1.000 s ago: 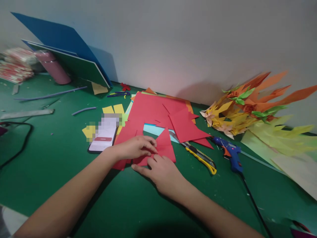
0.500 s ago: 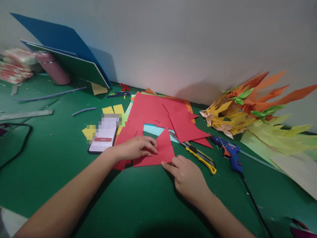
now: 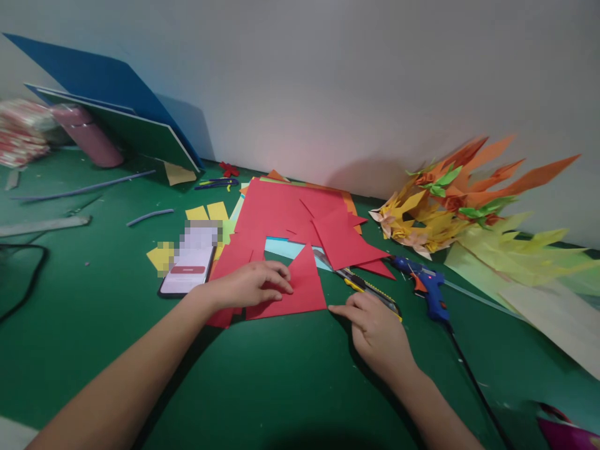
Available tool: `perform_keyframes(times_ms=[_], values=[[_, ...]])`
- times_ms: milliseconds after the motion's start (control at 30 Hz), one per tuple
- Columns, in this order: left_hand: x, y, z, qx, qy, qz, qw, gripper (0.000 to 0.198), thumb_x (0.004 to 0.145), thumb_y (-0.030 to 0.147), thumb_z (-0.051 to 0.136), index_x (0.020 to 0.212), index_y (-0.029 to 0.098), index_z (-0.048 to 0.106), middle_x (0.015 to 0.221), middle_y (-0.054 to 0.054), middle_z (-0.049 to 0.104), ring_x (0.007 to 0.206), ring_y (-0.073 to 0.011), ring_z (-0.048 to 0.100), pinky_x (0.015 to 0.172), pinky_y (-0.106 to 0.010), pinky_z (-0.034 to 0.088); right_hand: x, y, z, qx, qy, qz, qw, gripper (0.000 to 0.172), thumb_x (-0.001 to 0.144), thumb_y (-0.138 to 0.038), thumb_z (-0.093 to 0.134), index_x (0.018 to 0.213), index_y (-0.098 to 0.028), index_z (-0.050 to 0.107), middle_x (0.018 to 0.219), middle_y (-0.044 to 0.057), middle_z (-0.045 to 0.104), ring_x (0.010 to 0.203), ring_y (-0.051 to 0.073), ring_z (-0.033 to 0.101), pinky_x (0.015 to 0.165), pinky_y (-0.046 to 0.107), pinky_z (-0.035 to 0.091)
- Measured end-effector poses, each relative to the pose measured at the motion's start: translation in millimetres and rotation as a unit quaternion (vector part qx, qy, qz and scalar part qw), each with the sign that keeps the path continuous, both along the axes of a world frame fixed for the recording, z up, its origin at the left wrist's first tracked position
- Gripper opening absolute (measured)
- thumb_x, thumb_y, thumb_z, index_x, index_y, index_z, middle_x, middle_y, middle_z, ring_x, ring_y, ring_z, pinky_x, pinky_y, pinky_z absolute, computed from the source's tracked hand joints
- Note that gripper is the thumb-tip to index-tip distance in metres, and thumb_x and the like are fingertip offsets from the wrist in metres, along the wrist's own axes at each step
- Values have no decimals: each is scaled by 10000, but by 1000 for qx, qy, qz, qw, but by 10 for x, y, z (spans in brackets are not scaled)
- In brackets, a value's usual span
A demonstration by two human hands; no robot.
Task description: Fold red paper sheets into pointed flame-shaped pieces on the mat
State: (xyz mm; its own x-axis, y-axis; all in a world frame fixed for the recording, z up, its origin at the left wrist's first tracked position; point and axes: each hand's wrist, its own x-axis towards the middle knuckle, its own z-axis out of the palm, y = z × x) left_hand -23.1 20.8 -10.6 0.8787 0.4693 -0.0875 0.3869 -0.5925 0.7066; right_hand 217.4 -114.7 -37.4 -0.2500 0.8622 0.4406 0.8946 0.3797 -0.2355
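A folded red paper (image 3: 307,281) lies on the green table, with its straight edge towards me and a pointed peak at the far side. My left hand (image 3: 262,284) rests palm down on the left part of this paper, its fingers spread loosely. Just off the near right corner is my right hand (image 3: 377,334), one digit stretched out to that corner and the other fingers bent. It holds nothing. A box cutter (image 3: 370,290) with a yellow and black handle lies just beyond my right hand, which hides part of its end.
Several red sheets (image 3: 290,206) are stacked behind. A phone (image 3: 187,269) lies left, near yellow paper pieces (image 3: 216,211). To the right are a blue glue gun (image 3: 434,294) with its cord and orange and yellow paper flowers (image 3: 450,206). A pink bottle (image 3: 89,136) leans near blue boards (image 3: 107,78).
My right hand has slid right along the near edge of the folded red paper, to its corner. The left hand stays on the paper. The whole view has shifted slightly.
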Motion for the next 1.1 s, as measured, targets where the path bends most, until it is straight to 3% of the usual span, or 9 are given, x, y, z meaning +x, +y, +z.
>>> perform_keyframes(times_ms=[133,233,333,467,700,933,1100], values=[[20,-31,48,-7,26,13,1000,197,768,207,717,962,227,689,1141,-42,598,1024,-193,592,889,-320,444,110,52,26,75,9,-65,995,345,855,-84,392,983,-176,698,850,87,631,785,215,582,676,340,462],[29,-44,75,-11,24,11,1000,211,754,181,729,949,222,661,1122,-36,588,1015,-194,585,874,-320,439,203,94,-7,69,-14,-124,990,301,906,-197,415,1091,-190,652,1007,118,637,892,259,591,739,394,469],[27,-48,93,-6,19,-2,1000,171,770,179,711,907,214,615,1036,-26,575,938,-183,580,810,-307,446,248,124,-85,19,-5,-133,991,311,933,-280,407,1139,-178,617,1049,127,649,923,271,598,763,401,480],[22,-62,116,2,7,-33,999,86,824,169,644,843,204,568,898,-6,540,841,-161,556,741,-278,439,255,135,-141,-22,18,-132,991,327,934,-231,367,1165,-183,593,1043,110,667,919,262,603,785,397,475],[36,-108,134,61,-58,-107,991,182,839,47,490,741,190,545,794,-6,532,780,-140,530,677,-238,407,243,92,-104,-14,54,-146,988,320,896,-193,388,1150,-201,583,1023,110,633,922,264,590,788,400,466],[56,-136,175,116,-63,-121,984,216,800,17,439,691,191,505,721,-4,511,696,-139,484,599,-237,368,231,49,-40,-5,36,-160,986,343,845,-154,425,1145,-210,582,970,100,606,840,258,588,687,364,474],[57,-140,175,113,-62,-117,985,213,807,21,445,687,188,498,725,-6,516,703,-140,489,612,-238,374,248,30,-37,-33,49,-128,990,328,870,-171,420,1164,-200,561,1000,103,606,881,250,597,725,361,483]])
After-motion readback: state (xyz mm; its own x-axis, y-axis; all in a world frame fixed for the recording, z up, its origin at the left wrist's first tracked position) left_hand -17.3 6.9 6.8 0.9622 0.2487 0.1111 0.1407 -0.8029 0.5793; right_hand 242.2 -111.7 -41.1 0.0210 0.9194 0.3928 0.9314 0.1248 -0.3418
